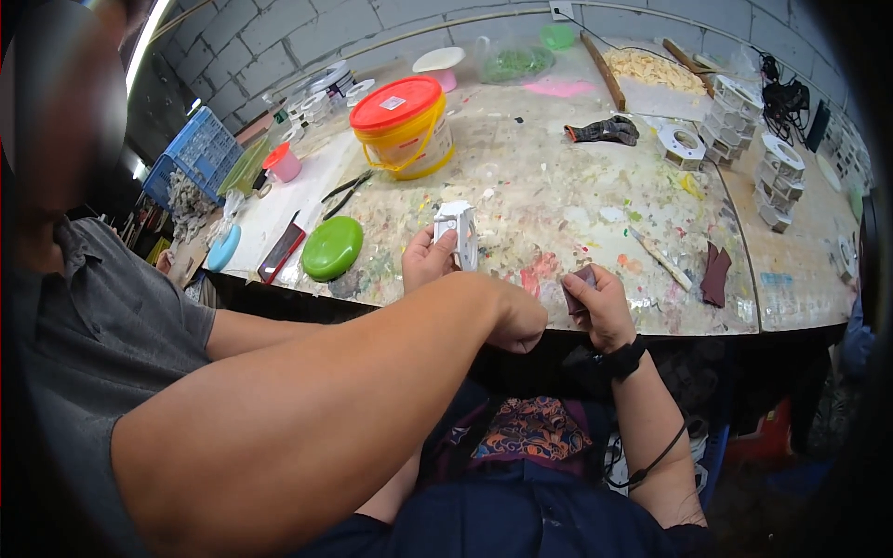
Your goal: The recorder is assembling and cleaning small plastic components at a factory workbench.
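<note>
My left hand (427, 259) grips a white angular plastic-looking part (455, 229) by its near side, thumb on its face. It stands upright at the table's near edge. My left forearm is mostly hidden behind a co-worker's bare arm (307, 400), which reaches across from the left. That co-worker's closed hand (517, 319) is between my two hands; whatever it may hold is hidden. My right hand (606, 307) pinches a small dark brown folded piece (579, 289), like sandpaper, over the table's near edge.
On the paint-stained table (521, 205) stand a yellow bucket (409, 149) with a red lid, a green disc (332, 248), pliers (346, 192), a brush-like tool (660, 260), a maroon strip (714, 274), a dark glove (603, 130) and stacked hexagonal parts (779, 181).
</note>
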`<state>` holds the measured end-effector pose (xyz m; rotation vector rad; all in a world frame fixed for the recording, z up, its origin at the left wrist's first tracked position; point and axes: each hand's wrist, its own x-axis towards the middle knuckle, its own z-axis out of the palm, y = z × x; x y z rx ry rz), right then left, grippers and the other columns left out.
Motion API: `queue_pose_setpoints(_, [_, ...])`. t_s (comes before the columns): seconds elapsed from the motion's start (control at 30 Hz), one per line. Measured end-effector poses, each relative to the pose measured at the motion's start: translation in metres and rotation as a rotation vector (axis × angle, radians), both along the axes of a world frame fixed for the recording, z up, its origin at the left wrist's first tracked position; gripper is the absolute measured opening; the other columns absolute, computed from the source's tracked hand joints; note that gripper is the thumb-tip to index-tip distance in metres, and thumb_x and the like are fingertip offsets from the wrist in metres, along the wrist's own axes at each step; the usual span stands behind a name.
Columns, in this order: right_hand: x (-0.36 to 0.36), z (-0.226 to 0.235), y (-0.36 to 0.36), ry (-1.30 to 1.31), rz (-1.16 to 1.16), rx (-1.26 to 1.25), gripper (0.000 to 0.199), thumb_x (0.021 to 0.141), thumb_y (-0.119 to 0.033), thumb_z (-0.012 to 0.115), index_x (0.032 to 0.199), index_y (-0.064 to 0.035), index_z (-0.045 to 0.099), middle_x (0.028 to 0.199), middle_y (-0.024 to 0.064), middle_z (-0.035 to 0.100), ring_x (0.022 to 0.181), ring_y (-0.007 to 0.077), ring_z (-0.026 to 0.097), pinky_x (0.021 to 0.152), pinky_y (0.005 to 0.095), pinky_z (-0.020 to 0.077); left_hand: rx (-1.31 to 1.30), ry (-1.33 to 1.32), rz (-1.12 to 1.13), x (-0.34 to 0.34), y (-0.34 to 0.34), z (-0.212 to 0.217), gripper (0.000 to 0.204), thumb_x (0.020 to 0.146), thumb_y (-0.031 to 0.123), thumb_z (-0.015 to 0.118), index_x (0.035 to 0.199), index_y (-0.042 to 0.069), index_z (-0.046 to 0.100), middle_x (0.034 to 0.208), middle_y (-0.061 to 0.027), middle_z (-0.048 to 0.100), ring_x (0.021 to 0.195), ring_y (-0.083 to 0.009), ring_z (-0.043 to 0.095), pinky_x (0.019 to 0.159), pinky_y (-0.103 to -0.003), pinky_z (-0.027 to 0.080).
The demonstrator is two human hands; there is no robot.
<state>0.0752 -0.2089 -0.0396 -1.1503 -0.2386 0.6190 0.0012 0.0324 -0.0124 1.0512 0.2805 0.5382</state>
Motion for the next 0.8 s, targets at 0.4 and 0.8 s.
queue_pose_setpoints(0.4, [0.000,-0.001,-0.003,0.006,-0.005,-0.005,0.020,0.085,-0.021,0.071,0.082,-0.0070,0.057,0.064,-0.0006,0.057,0.048,0.0048,0.048,0.042,0.0189,0.0367,0.056,-0.007,-0.176,-0.002,0.001,0.012,0.023,0.093,0.013,0.059,0.112,0.001,0.055,0.091,-0.0087,0.067,0.069,-0.0144,0.065,0.058,-0.030,0.054])
queue_pose_setpoints(0.8, [0.001,-0.002,-0.003,0.002,-0.019,-0.022,0.020,0.086,-0.022,0.071,0.081,-0.0075,0.057,0.063,-0.0007,0.057,0.047,0.0048,0.048,0.041,0.0188,0.0364,0.184,0.106,0.027,0.000,-0.007,0.012,0.020,0.093,0.015,0.057,0.109,0.003,0.055,0.080,-0.0050,0.065,0.061,-0.0142,0.060,0.057,-0.028,0.050])
